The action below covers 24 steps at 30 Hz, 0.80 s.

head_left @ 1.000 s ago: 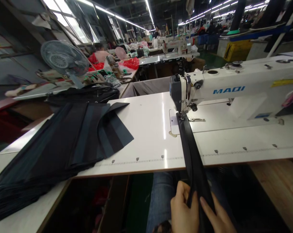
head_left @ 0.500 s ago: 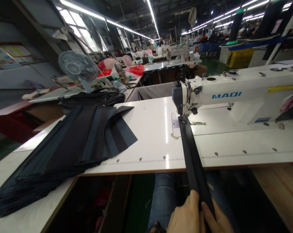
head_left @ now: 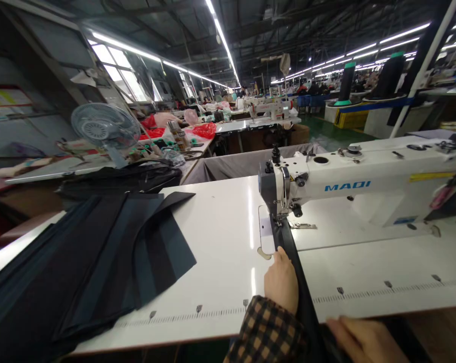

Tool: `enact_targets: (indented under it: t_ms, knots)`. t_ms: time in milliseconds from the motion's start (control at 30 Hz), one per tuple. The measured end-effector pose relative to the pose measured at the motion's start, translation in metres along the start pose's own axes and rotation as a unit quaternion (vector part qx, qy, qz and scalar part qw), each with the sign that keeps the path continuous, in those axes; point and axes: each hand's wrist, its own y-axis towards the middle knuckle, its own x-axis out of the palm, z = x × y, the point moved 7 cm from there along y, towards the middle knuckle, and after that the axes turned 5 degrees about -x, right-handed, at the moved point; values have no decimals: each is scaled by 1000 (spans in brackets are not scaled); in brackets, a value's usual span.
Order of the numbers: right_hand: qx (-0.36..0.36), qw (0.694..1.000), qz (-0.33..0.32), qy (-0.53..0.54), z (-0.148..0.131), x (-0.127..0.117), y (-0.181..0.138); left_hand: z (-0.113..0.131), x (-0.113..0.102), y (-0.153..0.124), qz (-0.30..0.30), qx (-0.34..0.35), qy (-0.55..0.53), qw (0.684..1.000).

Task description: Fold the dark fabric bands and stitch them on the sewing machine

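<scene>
A long black fabric strip (head_left: pixel 305 287) runs from under the presser foot of the white sewing machine (head_left: pixel 348 174) toward me and over the table's front edge. My left hand (head_left: pixel 282 280), in a checked sleeve, is closed on the strip's left edge, a little in front of the needle. Lower down, at the table edge, my right hand (head_left: pixel 364 340) has its fingers curled at the strip's right side; it is slightly blurred, and the bottom of the frame cuts it off. The strip's lower end is out of sight.
A stack of dark fabric panels (head_left: pixel 99 257) covers the left of the white table (head_left: pixel 220 267), its top corner curling up. Behind it lie a black bundle (head_left: pixel 125 181) and a fan (head_left: pixel 105 126). Thread cones (head_left: pixel 347 83) stand beyond the machine.
My left hand has moved forward along the strip, from below the table edge to near the presser foot. My right hand has shifted slightly right. The camera view has tilted up.
</scene>
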Motion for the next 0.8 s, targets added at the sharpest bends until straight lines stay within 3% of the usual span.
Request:
enact_targets:
  t_ms: [67,200,300,433,533,633,700,800]
  knots:
    - [-43,996,-65,-52,10,13,41,-2,1,0,-2,0,9,1000]
    - [-137,974,-101,-150,11,45,88,-4,8,5,-16,6,2,1000]
    - [-154,969,-124,-150,6,62,90,-3,13,6,-32,20,-31,999]
    - [-167,968,-144,-119,-1,61,85,-8,0,11,-37,58,-86,994]
    - [-178,965,-145,-127,-4,58,86,-17,-19,20,-38,155,-110,981]
    - [-191,960,-141,-149,-6,59,86,-25,-31,23,14,275,-89,957]
    - [-190,958,-141,-162,-8,60,85,-28,-25,21,42,310,-81,946]
    - [-178,961,-137,-163,-10,60,85,-25,-2,16,45,303,-78,949]
